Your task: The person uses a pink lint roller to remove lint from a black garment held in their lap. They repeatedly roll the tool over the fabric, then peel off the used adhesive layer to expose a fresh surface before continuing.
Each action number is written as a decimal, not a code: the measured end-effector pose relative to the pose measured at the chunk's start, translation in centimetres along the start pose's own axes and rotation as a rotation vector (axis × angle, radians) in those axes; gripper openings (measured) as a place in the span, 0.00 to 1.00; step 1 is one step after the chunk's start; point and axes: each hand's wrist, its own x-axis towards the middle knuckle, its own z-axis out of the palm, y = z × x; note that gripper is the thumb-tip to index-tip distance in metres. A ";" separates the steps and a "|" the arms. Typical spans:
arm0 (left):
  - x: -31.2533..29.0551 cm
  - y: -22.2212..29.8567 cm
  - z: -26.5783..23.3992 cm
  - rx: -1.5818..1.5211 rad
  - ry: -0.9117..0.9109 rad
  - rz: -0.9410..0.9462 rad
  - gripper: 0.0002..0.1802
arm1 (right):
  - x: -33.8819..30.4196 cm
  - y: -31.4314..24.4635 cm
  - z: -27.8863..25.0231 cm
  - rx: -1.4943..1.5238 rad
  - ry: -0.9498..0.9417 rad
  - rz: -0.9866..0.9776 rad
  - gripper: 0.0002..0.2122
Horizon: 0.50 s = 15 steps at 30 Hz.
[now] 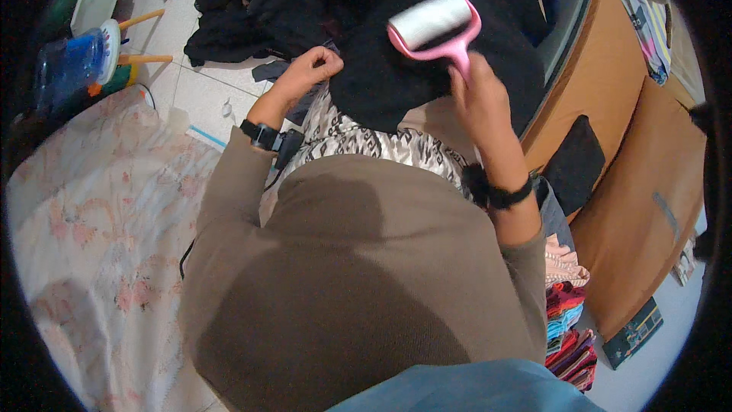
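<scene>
A lint roller (435,21) with a white sheet roll and a pink frame is raised above the cloth, its handle inside the closed fingers of my right hand (482,95). Under it a black garment (374,80) lies spread across my lap. At that garment's left edge, my left hand (316,67) is closed with thumb and fingers together, pinching the black cloth. Patterned black-and-white trousers (374,141) show below the garment.
Dark clothes (259,23) lie heaped on the tiled floor ahead. A brown padded panel (587,53) rises along the right, with folded clothes (568,320) stacked beside me. Flowered fabric (99,214) covers the left side, near a small stool (112,49) with wooden legs.
</scene>
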 end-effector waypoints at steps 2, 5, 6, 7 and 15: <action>1.1 -1.9 -0.2 -0.111 0.064 -0.191 0.14 | 3.9 -0.3 1.2 -0.077 -0.053 0.003 0.09; 2.6 -4.3 -0.8 -0.305 0.069 -0.356 0.27 | 5.4 -1.3 2.2 -0.126 -0.122 0.016 0.09; 3.1 -4.7 -1.1 -0.377 0.050 -0.405 0.28 | 5.2 -1.4 2.3 -0.117 -0.111 -0.005 0.09; 3.5 -5.1 -1.4 -0.426 0.091 -0.489 0.28 | 4.5 -1.5 2.1 -0.076 -0.111 0.033 0.09; 10.2 -5.1 -0.7 -0.958 0.047 -0.332 0.24 | -8.4 2.1 -2.6 0.324 -0.174 0.352 0.13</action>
